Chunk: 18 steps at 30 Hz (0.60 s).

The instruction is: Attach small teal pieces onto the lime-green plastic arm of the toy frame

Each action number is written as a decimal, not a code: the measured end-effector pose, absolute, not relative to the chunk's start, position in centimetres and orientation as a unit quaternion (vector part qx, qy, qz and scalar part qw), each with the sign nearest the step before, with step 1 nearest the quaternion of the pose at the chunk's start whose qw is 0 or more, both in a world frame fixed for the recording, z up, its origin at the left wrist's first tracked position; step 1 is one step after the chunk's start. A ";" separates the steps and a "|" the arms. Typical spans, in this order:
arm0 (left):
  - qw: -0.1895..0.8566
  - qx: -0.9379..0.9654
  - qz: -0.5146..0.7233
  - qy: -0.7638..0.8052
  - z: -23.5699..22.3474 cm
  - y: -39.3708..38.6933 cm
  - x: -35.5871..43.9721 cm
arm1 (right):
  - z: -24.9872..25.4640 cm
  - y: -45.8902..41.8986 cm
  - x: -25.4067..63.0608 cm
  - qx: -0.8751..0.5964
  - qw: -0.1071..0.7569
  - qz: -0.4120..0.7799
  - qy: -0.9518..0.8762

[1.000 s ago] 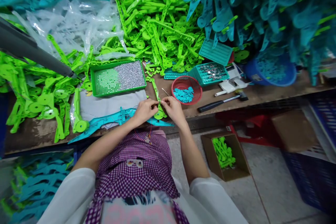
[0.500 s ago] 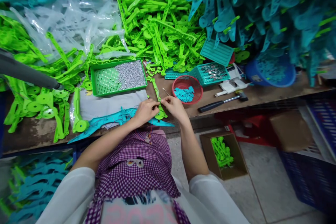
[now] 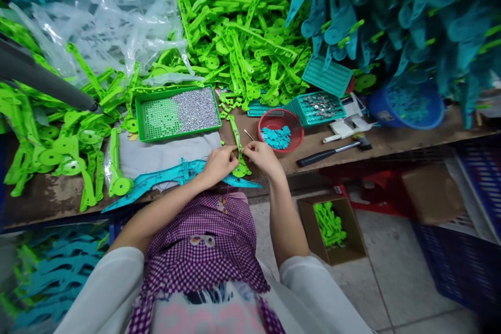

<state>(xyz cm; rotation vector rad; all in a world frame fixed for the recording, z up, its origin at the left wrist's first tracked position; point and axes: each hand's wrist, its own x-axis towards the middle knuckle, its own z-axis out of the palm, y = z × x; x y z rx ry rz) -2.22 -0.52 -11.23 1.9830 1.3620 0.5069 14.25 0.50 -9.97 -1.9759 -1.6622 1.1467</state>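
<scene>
A slim bright green plastic part (image 3: 236, 130) with a round end lies across the blue plastic frame (image 3: 156, 177) at the table's front edge. My left hand (image 3: 220, 163) rests over the blue frame, its fingers closed on the green part's left side. From the right, my right hand (image 3: 264, 157) is closed in a pinch against the same part; whatever is between its fingertips is too small to make out. A thin metal rod (image 3: 249, 134) shows just beyond the right fingers; I cannot tell if it is held. Thin red wires run along the blue frame.
Behind stand a green tray (image 3: 156, 138) of small metal pieces, a red basket (image 3: 282, 150) of blue pieces and a teal tray (image 3: 303, 120). A hammer (image 3: 324, 154) lies right. Green parts (image 3: 242, 52) heap at the back; blue parts (image 3: 415, 15) hang upper right.
The view has shifted slightly. My hands stay at the green part, with the left fingers reaching a little further forward along it.
</scene>
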 end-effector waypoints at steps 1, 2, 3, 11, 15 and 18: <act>0.332 0.766 0.186 0.518 -11.2 -0.4 -2.2 | -9.7 0.6 14.2 -0.691 0.140 0.395 -0.589; 0.329 0.773 0.177 0.513 -11.2 -0.4 -2.2 | -9.4 0.7 14.1 -0.693 0.122 0.387 -0.596; 0.326 0.779 0.170 0.507 -11.2 -0.3 -2.2 | -9.1 0.9 13.9 -0.696 0.104 0.378 -0.602; 0.304 0.806 0.155 0.484 -10.5 -0.3 -2.1 | -8.6 1.0 12.7 -0.710 0.042 0.259 -0.654; 0.296 0.808 0.164 0.484 -10.6 -0.3 -2.0 | -9.8 -1.5 12.6 -0.698 0.148 0.233 -0.661; 0.292 0.807 0.163 0.487 -10.6 -0.3 -2.0 | -10.5 -3.5 12.8 -0.652 0.210 0.239 -0.688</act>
